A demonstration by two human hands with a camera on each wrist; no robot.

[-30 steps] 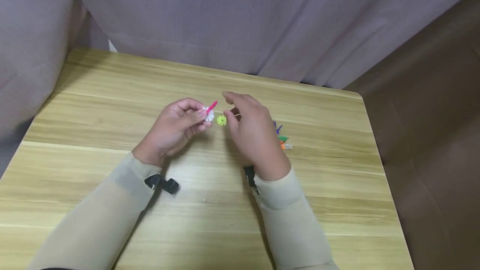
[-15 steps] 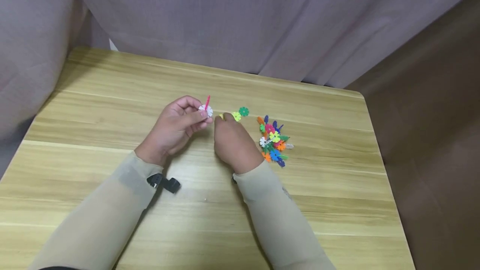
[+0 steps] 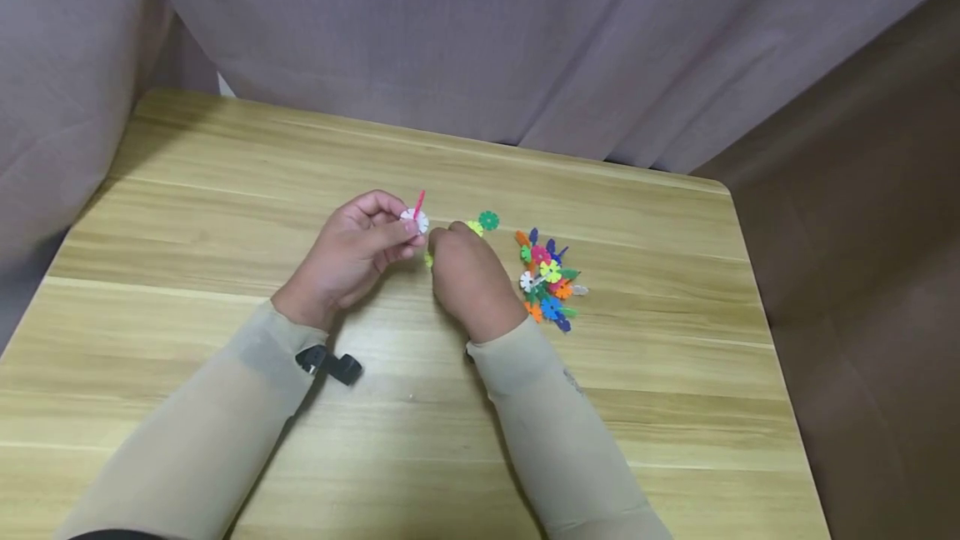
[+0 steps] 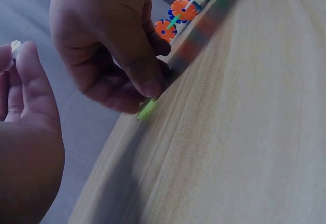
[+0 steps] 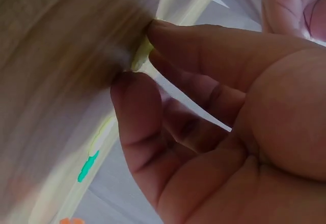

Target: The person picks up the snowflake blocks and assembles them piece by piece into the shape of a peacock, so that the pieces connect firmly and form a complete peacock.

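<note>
- The left hand (image 3: 352,261) pinched a white disc (image 3: 415,222) between thumb and curled fingers, raised above the table (image 3: 187,215); a pink piece (image 3: 418,203) stood up from the disc, just past the fingertips.
- The right hand (image 3: 468,282) lay knuckles-up, its fingers curled down onto the table.
- Its thumb (image 4: 145,79) and fingertips pinched a yellow-green disc (image 4: 146,109) that touched the wood; from the head view only a sliver of it showed, below the left fingertips and just left of the right knuckles.
- The right wrist view showed the thumb (image 5: 135,114) and forefinger closing on that disc's pale edge (image 5: 142,53), blurred.
- A second yellow-green disc (image 3: 475,227) and a dark green disc (image 3: 489,221) lay on the table just beyond the right knuckles.
- A heap of coloured discs (image 3: 547,282) lay near the right side of the right hand, apart from it.
- A black strap (image 3: 330,365) hung at the left wrist.
</note>
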